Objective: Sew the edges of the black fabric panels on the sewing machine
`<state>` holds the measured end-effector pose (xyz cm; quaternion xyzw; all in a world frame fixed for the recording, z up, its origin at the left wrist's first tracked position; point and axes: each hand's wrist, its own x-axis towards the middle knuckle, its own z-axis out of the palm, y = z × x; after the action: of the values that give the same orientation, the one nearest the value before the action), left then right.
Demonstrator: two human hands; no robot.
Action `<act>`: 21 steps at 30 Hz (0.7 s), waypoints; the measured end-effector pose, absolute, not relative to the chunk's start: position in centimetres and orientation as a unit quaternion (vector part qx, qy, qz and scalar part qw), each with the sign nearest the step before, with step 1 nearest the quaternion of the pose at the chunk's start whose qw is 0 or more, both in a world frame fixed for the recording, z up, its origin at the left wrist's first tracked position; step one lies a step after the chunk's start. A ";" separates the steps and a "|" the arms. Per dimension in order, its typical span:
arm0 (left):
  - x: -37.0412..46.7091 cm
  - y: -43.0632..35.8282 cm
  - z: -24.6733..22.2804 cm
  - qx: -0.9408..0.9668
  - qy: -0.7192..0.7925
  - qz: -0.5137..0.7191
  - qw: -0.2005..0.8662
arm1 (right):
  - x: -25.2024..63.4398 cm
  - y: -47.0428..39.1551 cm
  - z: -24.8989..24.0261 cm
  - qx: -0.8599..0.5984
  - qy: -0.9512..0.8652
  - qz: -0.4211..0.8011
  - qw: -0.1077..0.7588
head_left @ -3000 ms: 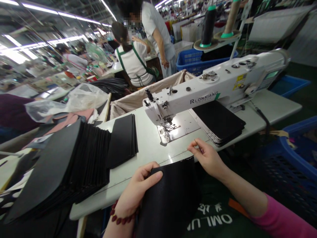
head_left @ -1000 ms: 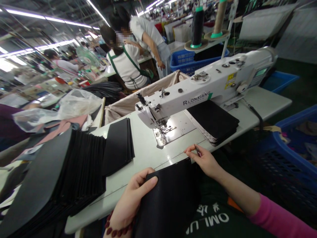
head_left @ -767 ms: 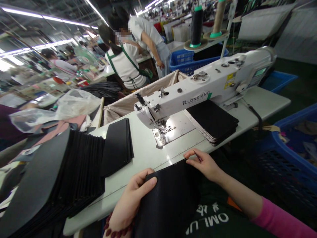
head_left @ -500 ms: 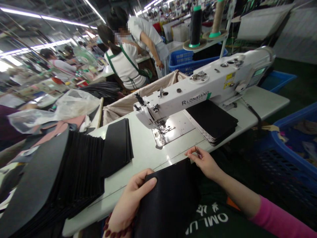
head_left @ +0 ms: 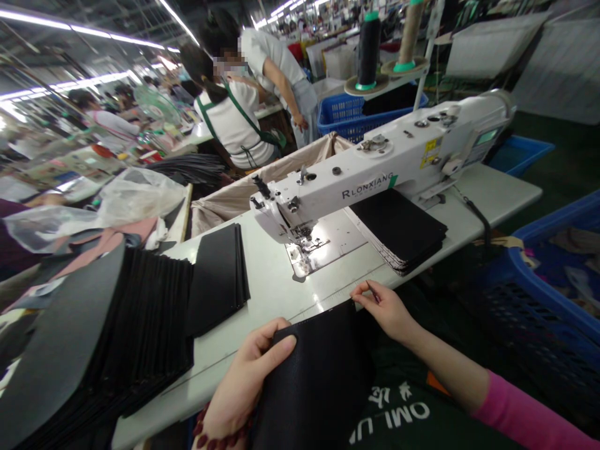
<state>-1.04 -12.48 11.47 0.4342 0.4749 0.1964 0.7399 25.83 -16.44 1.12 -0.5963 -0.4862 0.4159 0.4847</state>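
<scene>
My left hand (head_left: 248,381) grips a black leather-like panel (head_left: 314,381) by its left edge, thumb on top. The panel hangs over the table's front edge, above my lap. At its upper right corner my right hand (head_left: 382,306) is closed, with thumb and forefinger pinched together at the edge. A small dark pointed tool (head_left: 373,291) sticks out of that hand; its kind is mostly hidden by the fingers. Beyond both hands stands a white sewing machine (head_left: 365,181), with no panel under its needle.
Left on the table (head_left: 276,294) are a thin pile of black panels (head_left: 218,275) and a large stack of dark pieces (head_left: 135,319). More black panels (head_left: 398,228) lie under the machine arm. A blue basket (head_left: 529,312) is at right. Two people (head_left: 239,125) are beyond.
My right hand has come in to the panel's upper right corner, and its pinched fingertips are now at the edge. My left hand keeps its grip. The view has shifted slightly.
</scene>
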 end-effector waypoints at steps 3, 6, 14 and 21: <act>-1.1 -12.4 11.5 0.442 0.473 0.197 0.736 | 26.5 -15.7 1.1 -0.622 -0.494 0.375 0.478; -1.1 -12.4 11.5 0.454 0.465 0.198 0.734 | 27.4 -15.3 1.3 -0.647 -0.478 0.352 0.479; -0.7 -12.4 11.7 0.448 0.461 0.194 0.741 | 25.6 -16.5 7.4 -0.495 -0.671 0.318 0.452; -0.5 -12.4 12.3 0.457 0.464 0.192 0.734 | 24.1 -16.1 8.6 -0.495 -0.709 0.280 0.418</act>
<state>-0.54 -12.45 12.26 0.4569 0.4637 0.1920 0.7344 24.09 -16.12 8.62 -0.4945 -0.7092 0.2796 0.4175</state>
